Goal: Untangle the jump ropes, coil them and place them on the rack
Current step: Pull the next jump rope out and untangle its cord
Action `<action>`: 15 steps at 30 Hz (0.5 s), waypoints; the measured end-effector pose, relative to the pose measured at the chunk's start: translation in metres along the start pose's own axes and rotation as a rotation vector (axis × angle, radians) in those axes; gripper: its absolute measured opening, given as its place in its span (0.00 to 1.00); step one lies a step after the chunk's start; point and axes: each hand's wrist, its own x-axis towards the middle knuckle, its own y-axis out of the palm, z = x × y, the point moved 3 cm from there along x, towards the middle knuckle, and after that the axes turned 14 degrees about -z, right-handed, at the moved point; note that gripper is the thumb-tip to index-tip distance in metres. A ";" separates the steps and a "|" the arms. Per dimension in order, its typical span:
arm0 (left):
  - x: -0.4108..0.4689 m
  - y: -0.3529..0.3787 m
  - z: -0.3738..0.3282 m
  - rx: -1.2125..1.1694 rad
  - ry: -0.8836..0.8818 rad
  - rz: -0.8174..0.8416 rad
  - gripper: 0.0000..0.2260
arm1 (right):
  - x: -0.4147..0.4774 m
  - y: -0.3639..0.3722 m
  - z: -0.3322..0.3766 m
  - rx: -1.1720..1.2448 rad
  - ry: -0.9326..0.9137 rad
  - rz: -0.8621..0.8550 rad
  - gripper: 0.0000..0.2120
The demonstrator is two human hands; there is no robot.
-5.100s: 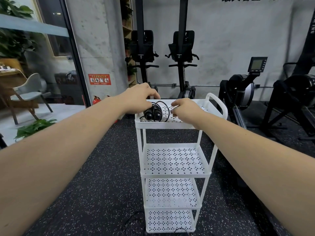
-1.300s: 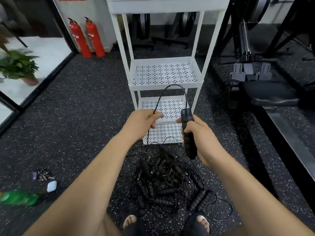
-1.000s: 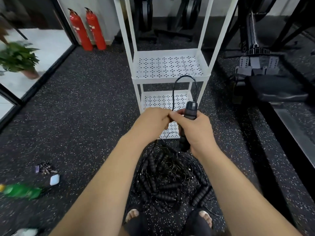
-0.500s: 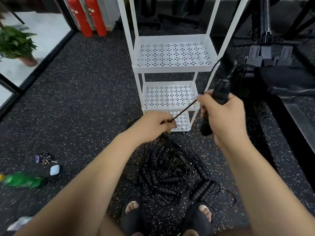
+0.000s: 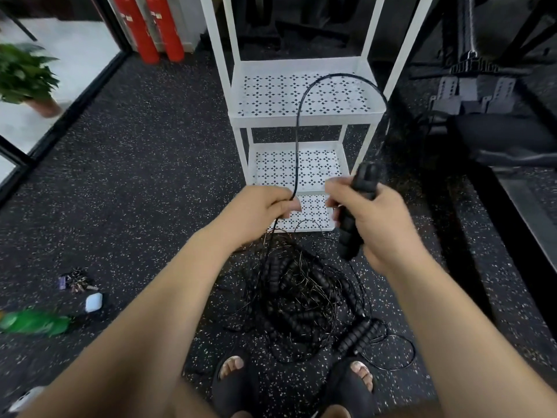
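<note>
My right hand [image 5: 376, 218] grips a black ribbed jump rope handle [image 5: 355, 212], held upright in front of the white rack [image 5: 304, 116]. From the handle's top a black cord [image 5: 298, 125] arcs up over the rack's middle shelf and comes down into my left hand [image 5: 259, 209], which pinches it between thumb and fingers. Below my hands a tangled pile of black jump ropes [image 5: 304, 300] with several ribbed handles lies on the speckled floor, just ahead of my feet. The cord runs on from my left hand down into this pile.
Two red fire extinguishers [image 5: 150, 25] stand at the back left. A potted plant [image 5: 24, 76] is at the far left. A green bottle [image 5: 33, 322], a white case [image 5: 94, 302] and keys [image 5: 75, 282] lie on the floor left. Black gym machines [image 5: 482, 86] fill the right side.
My hands, spread apart with the cord taut half a second ago, have come close together. The cord now stands in a tall loop over the rack's shelf. The camera tilted slightly.
</note>
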 end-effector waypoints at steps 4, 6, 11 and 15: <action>0.003 -0.009 -0.020 0.021 0.149 -0.082 0.10 | -0.011 0.020 -0.009 -0.031 -0.009 0.081 0.09; 0.003 -0.008 -0.023 0.017 0.178 -0.085 0.07 | -0.011 0.024 -0.007 -0.002 -0.054 0.031 0.08; -0.002 -0.003 -0.032 0.060 0.168 0.001 0.08 | -0.007 0.023 -0.001 -0.015 -0.158 -0.060 0.06; -0.006 0.002 -0.031 -0.088 0.057 0.040 0.08 | -0.006 0.017 0.006 -0.005 -0.196 -0.079 0.06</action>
